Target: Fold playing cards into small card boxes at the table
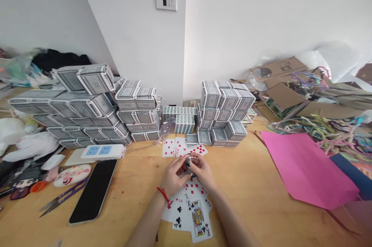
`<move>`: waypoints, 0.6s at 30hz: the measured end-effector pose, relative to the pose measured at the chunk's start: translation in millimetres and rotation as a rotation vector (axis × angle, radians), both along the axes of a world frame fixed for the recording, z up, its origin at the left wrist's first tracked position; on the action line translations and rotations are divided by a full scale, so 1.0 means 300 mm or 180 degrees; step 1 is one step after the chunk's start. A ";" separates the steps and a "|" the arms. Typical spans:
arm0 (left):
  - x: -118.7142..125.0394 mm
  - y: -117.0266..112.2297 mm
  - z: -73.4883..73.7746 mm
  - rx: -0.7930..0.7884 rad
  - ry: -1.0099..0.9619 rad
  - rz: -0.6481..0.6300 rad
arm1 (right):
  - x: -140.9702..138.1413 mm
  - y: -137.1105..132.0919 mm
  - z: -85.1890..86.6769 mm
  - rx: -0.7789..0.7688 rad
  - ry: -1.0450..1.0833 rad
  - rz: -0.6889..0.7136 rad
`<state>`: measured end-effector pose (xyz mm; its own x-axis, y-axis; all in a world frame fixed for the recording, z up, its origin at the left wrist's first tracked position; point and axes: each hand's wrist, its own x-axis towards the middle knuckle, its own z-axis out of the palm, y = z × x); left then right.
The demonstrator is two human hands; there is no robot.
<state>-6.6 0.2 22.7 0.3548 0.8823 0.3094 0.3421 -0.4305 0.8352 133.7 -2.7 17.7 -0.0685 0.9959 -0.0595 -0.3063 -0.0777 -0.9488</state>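
Fingers curled, my left hand point(173, 175) and my right hand point(202, 170) meet at the middle of the wooden table. Between their fingertips is a small folded playing card point(189, 160) with a grey back, partly hidden by the fingers. Below and around the hands lie loose playing cards face up, among them a king of clubs point(198, 220) and a four of clubs point(179, 216). Just beyond the fingertips are several red-suited cards point(168, 147). A red cord bracelet point(163, 194) circles my left wrist.
Tall stacks of blocks folded from cards stand at left point(90, 107) and right point(221, 111). A phone point(94, 190), thread snips point(64, 196) and a power strip point(102, 151) lie left. Pink paper point(308, 167) and a colourful yarn heap point(325, 134) are right.
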 end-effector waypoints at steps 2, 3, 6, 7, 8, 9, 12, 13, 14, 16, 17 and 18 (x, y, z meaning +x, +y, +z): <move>0.000 0.000 -0.001 -0.0031 -0.0024 0.0000 | 0.002 0.000 -0.002 -0.0072 0.0105 0.0113; 0.000 0.000 -0.001 -0.0049 -0.0032 -0.0003 | 0.002 0.000 -0.002 -0.0089 0.0147 0.0140; 0.000 0.000 -0.005 -0.0076 -0.0052 -0.0038 | 0.003 -0.002 0.001 -0.0108 0.0204 0.0121; 0.000 0.000 -0.006 -0.0066 -0.0054 -0.0048 | 0.003 -0.002 0.001 -0.0110 0.0185 0.0086; -0.001 0.000 -0.008 -0.0053 -0.0045 -0.0055 | 0.002 -0.002 0.001 -0.0114 0.0154 0.0037; -0.001 0.000 -0.009 -0.0033 -0.0030 -0.0054 | 0.002 -0.002 0.000 -0.0120 0.0128 -0.0017; 0.001 -0.003 -0.011 0.0043 0.0033 -0.0043 | 0.001 0.000 -0.004 -0.0179 0.0193 -0.0119; 0.002 -0.004 -0.011 0.0066 0.0053 -0.0049 | 0.001 0.000 -0.005 -0.0215 0.0261 -0.0104; 0.004 -0.005 -0.010 0.0093 0.0061 -0.0062 | 0.001 0.001 -0.006 -0.0247 0.0324 -0.0070; 0.006 -0.006 -0.008 0.0149 0.0056 -0.0095 | 0.003 0.001 -0.006 -0.0290 0.0378 0.0032; 0.007 -0.006 -0.006 0.0182 0.0046 -0.0105 | 0.005 0.000 -0.005 -0.0296 0.0375 0.0087; 0.007 -0.006 -0.005 0.0217 0.0033 -0.0100 | 0.006 0.000 -0.003 -0.0298 0.0366 0.0137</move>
